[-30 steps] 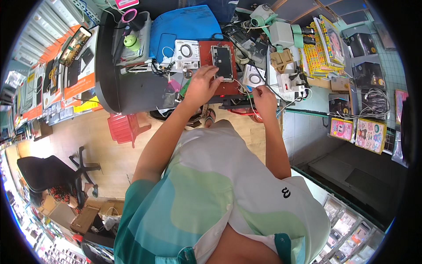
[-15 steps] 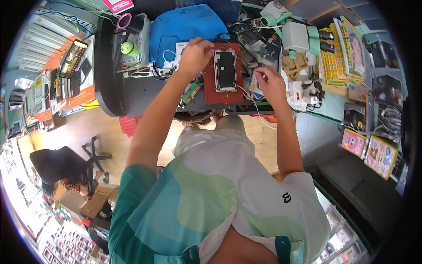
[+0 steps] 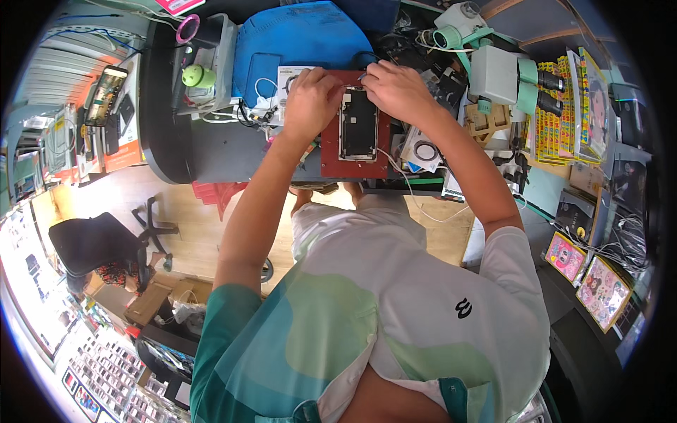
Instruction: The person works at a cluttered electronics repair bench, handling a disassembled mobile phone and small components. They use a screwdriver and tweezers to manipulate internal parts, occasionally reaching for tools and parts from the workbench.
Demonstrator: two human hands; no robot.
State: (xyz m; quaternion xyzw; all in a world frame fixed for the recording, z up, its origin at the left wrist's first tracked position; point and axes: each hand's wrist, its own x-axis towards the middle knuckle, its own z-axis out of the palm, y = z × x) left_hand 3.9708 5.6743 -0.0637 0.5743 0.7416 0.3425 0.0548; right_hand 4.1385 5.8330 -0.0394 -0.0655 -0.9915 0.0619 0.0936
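Phone (image 3: 358, 130), one: on red mat (image 3: 329, 158), long axis toward us. Left hand (image 3: 310, 99), right hand (image 3: 396, 88): at its far corners, equally near, fingers curled; whether pinching, we cannot tell.

No wording reads clearly. A black, curled emblem stands on the shirt's chest (image 3: 463, 308). Dark print, too small to read, repeats along the yellow spines (image 3: 548, 116) of the stacked books. The opened phone (image 3: 360, 137) bears a tiny pale square, its marking, if any, illegible.
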